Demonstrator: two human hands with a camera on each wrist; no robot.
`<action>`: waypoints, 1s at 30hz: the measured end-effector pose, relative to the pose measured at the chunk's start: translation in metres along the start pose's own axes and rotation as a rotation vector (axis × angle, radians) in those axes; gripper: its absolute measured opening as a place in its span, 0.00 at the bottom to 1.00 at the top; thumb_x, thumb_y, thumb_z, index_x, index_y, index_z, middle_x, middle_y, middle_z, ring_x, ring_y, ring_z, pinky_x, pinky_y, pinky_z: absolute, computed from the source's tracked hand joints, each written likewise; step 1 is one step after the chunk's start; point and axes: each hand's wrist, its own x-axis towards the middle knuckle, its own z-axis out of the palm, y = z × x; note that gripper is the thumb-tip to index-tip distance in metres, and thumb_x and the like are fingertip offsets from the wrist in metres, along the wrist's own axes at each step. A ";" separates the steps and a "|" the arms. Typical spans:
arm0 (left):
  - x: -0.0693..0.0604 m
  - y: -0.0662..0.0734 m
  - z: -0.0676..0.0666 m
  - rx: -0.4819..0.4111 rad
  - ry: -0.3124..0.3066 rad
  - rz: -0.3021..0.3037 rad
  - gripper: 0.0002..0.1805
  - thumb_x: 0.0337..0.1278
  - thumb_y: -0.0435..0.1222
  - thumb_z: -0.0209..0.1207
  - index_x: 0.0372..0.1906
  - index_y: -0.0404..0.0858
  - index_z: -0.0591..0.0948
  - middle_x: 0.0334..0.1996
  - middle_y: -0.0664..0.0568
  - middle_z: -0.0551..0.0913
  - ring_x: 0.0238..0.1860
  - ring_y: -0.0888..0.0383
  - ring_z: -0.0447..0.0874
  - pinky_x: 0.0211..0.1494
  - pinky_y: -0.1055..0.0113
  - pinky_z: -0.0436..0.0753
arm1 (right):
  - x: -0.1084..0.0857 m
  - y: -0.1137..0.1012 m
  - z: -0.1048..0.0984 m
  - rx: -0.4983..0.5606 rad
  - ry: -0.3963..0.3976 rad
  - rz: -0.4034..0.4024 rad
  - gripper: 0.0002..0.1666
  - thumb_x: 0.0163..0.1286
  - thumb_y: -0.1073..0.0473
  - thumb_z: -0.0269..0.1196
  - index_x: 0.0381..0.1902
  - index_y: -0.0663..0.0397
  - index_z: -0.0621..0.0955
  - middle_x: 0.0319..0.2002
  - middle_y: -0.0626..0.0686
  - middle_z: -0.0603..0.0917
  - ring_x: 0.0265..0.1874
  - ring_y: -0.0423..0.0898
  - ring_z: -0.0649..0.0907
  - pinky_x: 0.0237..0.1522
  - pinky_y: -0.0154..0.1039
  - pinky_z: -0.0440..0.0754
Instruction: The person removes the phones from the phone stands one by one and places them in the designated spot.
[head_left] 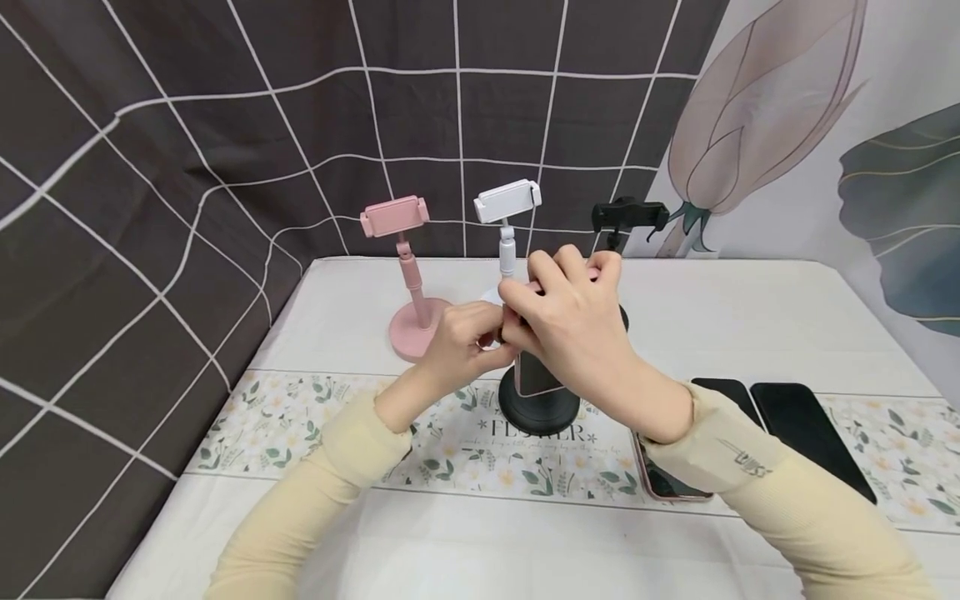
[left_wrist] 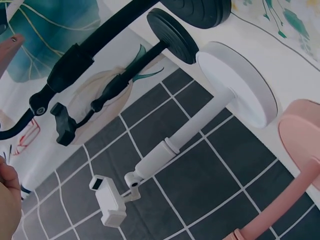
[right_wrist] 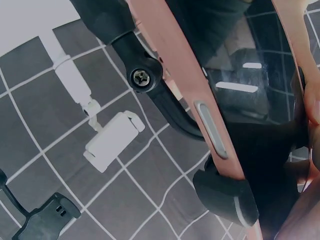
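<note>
A phone in a pink case [head_left: 534, 377] is at the clamp of the nearest black phone stand [head_left: 538, 414], above its round base. My right hand [head_left: 581, 312] grips the phone from above, its bent fingers over the top edge. My left hand [head_left: 467, 340] pinches a dark part of the stand's clamp at the phone's left side; the exact contact is partly hidden. In the right wrist view a black clamp jaw overlaps one edge of the phone [right_wrist: 222, 120]. The left wrist view catches the stand's pole [left_wrist: 70, 70] and only the edge of a hand.
Behind stand a pink phone stand [head_left: 411, 279], a white phone stand [head_left: 507, 242] and another black phone stand [head_left: 628, 215]. To the right lie a pink-edged phone [head_left: 671, 483] and two dark phones, one a black phone [head_left: 810, 433]. A floral runner [head_left: 300, 425] crosses the white table.
</note>
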 end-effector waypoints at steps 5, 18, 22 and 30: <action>-0.002 -0.001 0.002 -0.020 0.013 0.003 0.11 0.50 0.32 0.56 0.20 0.36 0.68 0.14 0.50 0.66 0.17 0.59 0.63 0.22 0.72 0.64 | 0.000 0.000 -0.001 0.022 0.004 0.009 0.07 0.55 0.68 0.52 0.21 0.53 0.70 0.21 0.54 0.67 0.27 0.54 0.67 0.35 0.54 0.60; -0.003 0.000 0.001 -0.023 0.038 -0.034 0.30 0.69 0.53 0.40 0.17 0.35 0.66 0.12 0.50 0.64 0.15 0.60 0.62 0.20 0.73 0.62 | 0.000 0.002 -0.006 0.076 -0.042 0.013 0.06 0.54 0.67 0.55 0.21 0.52 0.72 0.21 0.53 0.68 0.28 0.53 0.67 0.36 0.55 0.60; -0.003 0.000 0.002 -0.004 0.056 -0.053 0.32 0.69 0.55 0.38 0.16 0.36 0.65 0.11 0.50 0.63 0.15 0.60 0.61 0.20 0.73 0.62 | 0.001 0.003 -0.009 0.110 -0.054 0.009 0.07 0.54 0.67 0.55 0.20 0.52 0.72 0.22 0.52 0.68 0.28 0.52 0.67 0.37 0.55 0.60; -0.003 0.005 0.004 0.106 0.059 -0.062 0.30 0.71 0.54 0.35 0.17 0.37 0.64 0.11 0.51 0.63 0.15 0.61 0.61 0.20 0.74 0.60 | 0.000 0.004 -0.013 0.160 -0.064 -0.019 0.07 0.54 0.68 0.55 0.20 0.51 0.72 0.22 0.51 0.68 0.28 0.52 0.67 0.35 0.54 0.59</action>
